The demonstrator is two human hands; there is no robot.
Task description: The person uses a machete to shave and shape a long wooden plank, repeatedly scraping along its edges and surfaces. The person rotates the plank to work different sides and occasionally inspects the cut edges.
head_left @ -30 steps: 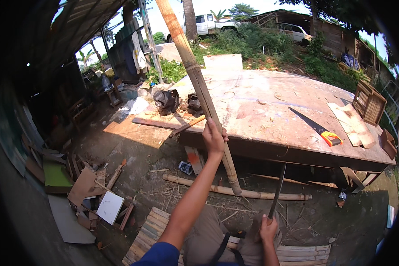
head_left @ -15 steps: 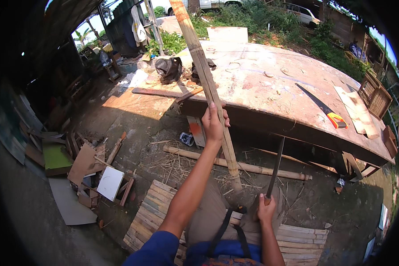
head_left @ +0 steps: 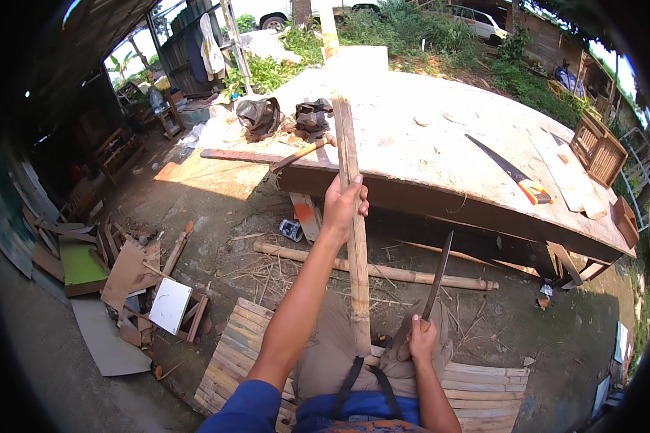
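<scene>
My left hand [head_left: 343, 206] is closed round a long split length of bamboo [head_left: 358, 274], held nearly upright in front of me. Its lower end hangs between my knees, and its upper part crosses in front of the table. On the right, my right hand [head_left: 420, 340] grips the wooden handle of a machete [head_left: 438, 281] beside my knee. The dark blade points up and slightly right, apart from the bamboo. Beneath me is a seat of bamboo slats [head_left: 231, 361]. Another bamboo pole [head_left: 440, 277] lies on the ground ahead, with shavings around it.
Ahead stands a wide wooden table [head_left: 412, 166], bearing a handsaw [head_left: 509, 169] with an orange handle, a hammer [head_left: 300, 155] at its edge, black plastic bags [head_left: 260, 117] and a bamboo frame [head_left: 598, 150]. Scrap boards [head_left: 128, 274] are piled at the left. A can [head_left: 290, 230] lies near the table.
The bamboo's lower end has come nearer to my lap, and the piece stands more upright. My right hand and the machete have shifted slightly left and lower. The view has turned a little.
</scene>
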